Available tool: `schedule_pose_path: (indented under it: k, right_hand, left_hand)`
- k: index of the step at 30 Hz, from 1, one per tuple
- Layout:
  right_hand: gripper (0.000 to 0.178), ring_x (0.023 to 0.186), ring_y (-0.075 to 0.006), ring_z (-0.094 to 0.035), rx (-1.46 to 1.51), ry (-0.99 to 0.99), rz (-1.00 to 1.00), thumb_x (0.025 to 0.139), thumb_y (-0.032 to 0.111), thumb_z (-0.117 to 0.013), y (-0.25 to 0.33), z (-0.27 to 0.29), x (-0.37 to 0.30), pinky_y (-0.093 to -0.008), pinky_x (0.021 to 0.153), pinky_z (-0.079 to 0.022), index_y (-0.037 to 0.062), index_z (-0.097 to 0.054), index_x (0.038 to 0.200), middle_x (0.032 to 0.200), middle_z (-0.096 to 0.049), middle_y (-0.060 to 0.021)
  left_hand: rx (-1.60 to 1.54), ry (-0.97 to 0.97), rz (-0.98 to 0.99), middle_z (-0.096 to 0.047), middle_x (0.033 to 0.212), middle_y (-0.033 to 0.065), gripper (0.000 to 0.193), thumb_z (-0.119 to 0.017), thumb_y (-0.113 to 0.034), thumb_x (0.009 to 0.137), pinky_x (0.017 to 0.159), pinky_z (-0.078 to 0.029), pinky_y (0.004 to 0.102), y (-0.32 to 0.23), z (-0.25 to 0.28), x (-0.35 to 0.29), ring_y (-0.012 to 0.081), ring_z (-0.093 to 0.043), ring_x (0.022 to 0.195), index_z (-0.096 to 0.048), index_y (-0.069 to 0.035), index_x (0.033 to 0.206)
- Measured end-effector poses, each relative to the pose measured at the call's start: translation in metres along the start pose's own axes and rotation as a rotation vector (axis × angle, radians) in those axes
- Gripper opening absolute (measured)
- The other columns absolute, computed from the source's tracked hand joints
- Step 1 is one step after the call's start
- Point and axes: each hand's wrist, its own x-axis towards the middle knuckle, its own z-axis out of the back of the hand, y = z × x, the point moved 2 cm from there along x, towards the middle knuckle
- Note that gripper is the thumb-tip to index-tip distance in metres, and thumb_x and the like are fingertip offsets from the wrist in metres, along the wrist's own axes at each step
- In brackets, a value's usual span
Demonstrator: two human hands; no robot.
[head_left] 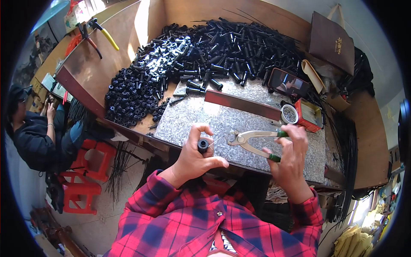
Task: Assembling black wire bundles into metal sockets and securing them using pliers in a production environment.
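My left hand (195, 156) pinches a ribbed black plastic cap (203, 145); my right hand (291, 156) clamps steel pincers (252, 141) above the patterned metal benchtop (239, 124).

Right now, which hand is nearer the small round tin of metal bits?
Right. The right hand, gripping the pincers, sits just below the round tin; the left hand, holding a black cap, is farther left.

Wearer's clothing: one long-sleeved shirt of soft woven cloth, checked in red and dark navy (184, 222), the squares large and crossed by thin lighter lines. Sleeves run down both forearms to the wrists, cuffs loose. Front placket open at the collar (a small pale button shows). Left hand (195, 158) and right hand (291, 158): bare, no gloves.
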Motion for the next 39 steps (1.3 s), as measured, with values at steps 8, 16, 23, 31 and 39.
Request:
schedule_pose_path:
  k: [8, 16, 23, 31, 39]
  right_hand:
    - [0.037, 0.129, -0.0378, -0.037, -0.263, -0.093, 0.139, 0.075, 0.019, -0.073, 0.001, -0.010, -0.001, -0.0623, 0.109, -0.012, 0.0002, -0.054, 0.102, 0.126, -0.044, -0.0143]
    - [0.029, 0.114, -0.0352, -0.047, -0.082, 0.052, 0.120, 0.077, 0.017, -0.071, 0.009, -0.011, -0.004, -0.0573, 0.104, -0.026, 0.0027, -0.051, 0.092, 0.115, -0.047, -0.0153]
    - [0.032, 0.088, -0.0296, -0.054, -0.167, -0.050, 0.186, 0.073, 0.019, -0.074, 0.014, -0.010, -0.012, -0.0437, 0.078, -0.039, 0.0059, -0.046, 0.081, 0.096, -0.053, -0.0117]
    - [0.027, 0.071, -0.0300, -0.060, 0.382, 0.340, 0.097, 0.072, 0.011, -0.073, 0.015, -0.014, -0.033, -0.0348, 0.059, -0.047, 0.0043, -0.048, 0.081, 0.079, -0.059, -0.0142]
    - [0.046, 0.058, -0.0140, -0.060, 1.812, 1.489, -0.810, 0.077, 0.011, -0.075, 0.025, -0.021, -0.051, -0.0259, 0.052, -0.047, 0.0014, -0.043, 0.109, 0.073, -0.061, -0.0074]
  left_hand:
    - [-0.021, -0.012, -0.042, -0.035, 0.055, -0.0068, 0.069, -0.083, -0.012, 0.067, 0.048, -0.025, 0.0210, 0.009, -0.008, -0.004, 0.0034, -0.030, 0.049, -0.033, -0.008, 0.115]
    - [0.018, -0.173, 0.038, -0.058, 0.072, -0.0025, 0.055, -0.081, -0.009, 0.068, 0.056, -0.040, 0.0177, 0.002, -0.016, -0.002, 0.0025, -0.051, 0.062, -0.045, -0.008, 0.109]
    - [0.093, -0.213, 0.028, -0.054, 0.072, -0.0054, 0.042, -0.084, -0.009, 0.065, 0.055, -0.039, 0.0176, -0.001, -0.015, -0.002, 0.0010, -0.048, 0.063, -0.054, -0.006, 0.095]
    - [-0.020, -0.074, 0.067, -0.055, 0.084, -0.0031, 0.068, -0.086, -0.049, 0.054, 0.063, -0.039, 0.0185, 0.005, 0.002, -0.014, 0.0037, -0.050, 0.072, -0.056, -0.003, 0.094]
    - [-0.009, 0.088, 0.026, -0.061, 0.070, 0.0024, 0.064, -0.081, -0.057, 0.048, 0.055, -0.042, 0.0226, -0.007, 0.001, -0.010, 0.0095, -0.056, 0.063, -0.066, -0.002, 0.077]
